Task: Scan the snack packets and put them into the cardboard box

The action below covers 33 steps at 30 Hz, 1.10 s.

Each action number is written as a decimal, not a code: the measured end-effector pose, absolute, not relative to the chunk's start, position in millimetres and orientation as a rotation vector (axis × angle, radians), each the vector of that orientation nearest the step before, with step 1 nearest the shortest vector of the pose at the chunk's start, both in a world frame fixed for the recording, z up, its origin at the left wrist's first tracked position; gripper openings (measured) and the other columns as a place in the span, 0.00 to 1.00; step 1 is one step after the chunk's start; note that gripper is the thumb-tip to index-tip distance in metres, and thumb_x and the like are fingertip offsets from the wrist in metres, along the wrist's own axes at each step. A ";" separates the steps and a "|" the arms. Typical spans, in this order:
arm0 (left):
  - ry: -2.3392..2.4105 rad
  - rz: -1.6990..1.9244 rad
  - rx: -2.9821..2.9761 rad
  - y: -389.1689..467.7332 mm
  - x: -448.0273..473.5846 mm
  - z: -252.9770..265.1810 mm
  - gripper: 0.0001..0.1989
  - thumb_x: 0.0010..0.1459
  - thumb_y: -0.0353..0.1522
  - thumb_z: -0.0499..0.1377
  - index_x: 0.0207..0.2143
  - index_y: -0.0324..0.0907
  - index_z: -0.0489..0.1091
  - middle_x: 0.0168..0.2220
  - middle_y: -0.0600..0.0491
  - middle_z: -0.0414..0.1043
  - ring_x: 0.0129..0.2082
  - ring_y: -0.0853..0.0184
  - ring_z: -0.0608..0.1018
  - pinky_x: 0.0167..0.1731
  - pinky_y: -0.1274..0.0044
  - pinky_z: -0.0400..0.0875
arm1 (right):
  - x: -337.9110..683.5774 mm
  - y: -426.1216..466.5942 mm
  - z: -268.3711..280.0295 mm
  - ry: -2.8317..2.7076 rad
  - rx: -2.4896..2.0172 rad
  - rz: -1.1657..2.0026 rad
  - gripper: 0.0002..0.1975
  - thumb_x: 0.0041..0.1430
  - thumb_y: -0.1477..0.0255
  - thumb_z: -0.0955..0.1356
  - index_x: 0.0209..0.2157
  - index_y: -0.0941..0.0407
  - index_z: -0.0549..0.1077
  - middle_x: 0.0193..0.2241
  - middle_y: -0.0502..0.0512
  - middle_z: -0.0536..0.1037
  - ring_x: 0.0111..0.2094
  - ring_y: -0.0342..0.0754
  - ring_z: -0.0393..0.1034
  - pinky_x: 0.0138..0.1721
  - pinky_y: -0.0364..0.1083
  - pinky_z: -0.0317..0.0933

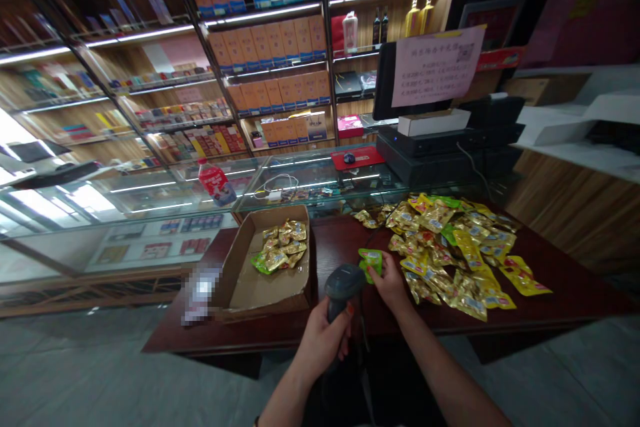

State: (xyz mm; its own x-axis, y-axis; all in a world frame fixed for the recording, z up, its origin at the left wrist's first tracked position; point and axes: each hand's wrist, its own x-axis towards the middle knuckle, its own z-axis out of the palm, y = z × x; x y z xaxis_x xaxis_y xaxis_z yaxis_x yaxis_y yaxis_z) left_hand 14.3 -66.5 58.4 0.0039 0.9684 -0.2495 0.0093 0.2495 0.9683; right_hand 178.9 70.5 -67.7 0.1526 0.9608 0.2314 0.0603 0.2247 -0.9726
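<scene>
My left hand [325,337] is wrapped round the handle of a dark barcode scanner [344,282], its head pointing up and away from me. Between the fingers of my right hand [390,282] is a small green snack packet [371,265], held just right of the scanner head. To the right spreads a heap of gold and yellow snack packets [443,247], with a few green ones among them. On the left stands an open cardboard box [250,290] holding a small pile of gold packets [283,247] and a green one.
Everything rests on a dark red wooden table [340,240]. Behind it are a glass counter [300,180] with a red-labelled bottle [216,181], a mouse [349,158] and a monitor [385,83] bearing a paper sign. A blurred item [203,293] lies left of the box.
</scene>
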 end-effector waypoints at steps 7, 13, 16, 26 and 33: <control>1.310 1.052 0.958 -41.9 8.6 14.2 0.27 0.50 0.54 0.65 0.38 0.41 0.66 0.18 0.62 0.67 0.10 0.74 0.65 0.08 0.84 0.59 | 186.3 70.1 -65.8 -1.089 -1.205 0.966 0.35 0.54 0.54 0.71 0.60 0.54 0.68 0.55 0.63 0.78 0.51 0.60 0.76 0.47 0.55 0.74; 1.372 1.072 0.862 -34.2 3.8 -22.4 0.28 0.51 0.54 0.64 0.40 0.41 0.65 0.18 0.62 0.67 0.10 0.73 0.67 0.08 0.83 0.59 | 166.9 79.3 -31.8 -0.964 -1.175 1.038 0.36 0.54 0.53 0.71 0.61 0.54 0.68 0.52 0.61 0.80 0.48 0.59 0.78 0.44 0.54 0.74; 1.395 1.051 0.868 -34.2 3.1 -24.3 0.28 0.50 0.55 0.64 0.39 0.41 0.65 0.17 0.62 0.67 0.10 0.73 0.67 0.08 0.83 0.60 | 112.7 96.6 8.1 -1.016 -0.921 1.237 0.34 0.55 0.55 0.72 0.60 0.52 0.66 0.50 0.60 0.81 0.43 0.56 0.79 0.42 0.53 0.74; 1.421 0.998 0.845 -32.3 1.7 -19.0 0.32 0.47 0.58 0.64 0.40 0.41 0.67 0.18 0.61 0.68 0.10 0.73 0.67 0.08 0.83 0.59 | 152.1 112.3 23.5 -1.728 -1.124 0.551 0.14 0.63 0.71 0.65 0.47 0.52 0.78 0.48 0.57 0.81 0.51 0.52 0.74 0.57 0.54 0.64; 1.405 0.989 0.817 -31.6 4.5 -15.9 0.35 0.44 0.59 0.65 0.40 0.40 0.66 0.16 0.62 0.67 0.09 0.73 0.66 0.07 0.83 0.58 | 232.4 174.6 28.6 -2.027 -1.664 -0.174 0.17 0.68 0.72 0.62 0.53 0.59 0.75 0.55 0.65 0.78 0.58 0.59 0.67 0.60 0.58 0.52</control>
State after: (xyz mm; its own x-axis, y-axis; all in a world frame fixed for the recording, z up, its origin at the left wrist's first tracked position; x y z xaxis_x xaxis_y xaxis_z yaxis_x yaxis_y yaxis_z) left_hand 4.5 -31.6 -15.9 -0.0812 0.9117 -0.4026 -0.0713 0.3976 0.9148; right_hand 232.4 174.6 28.6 -0.1210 0.8811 0.4572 0.9460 0.2419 -0.2158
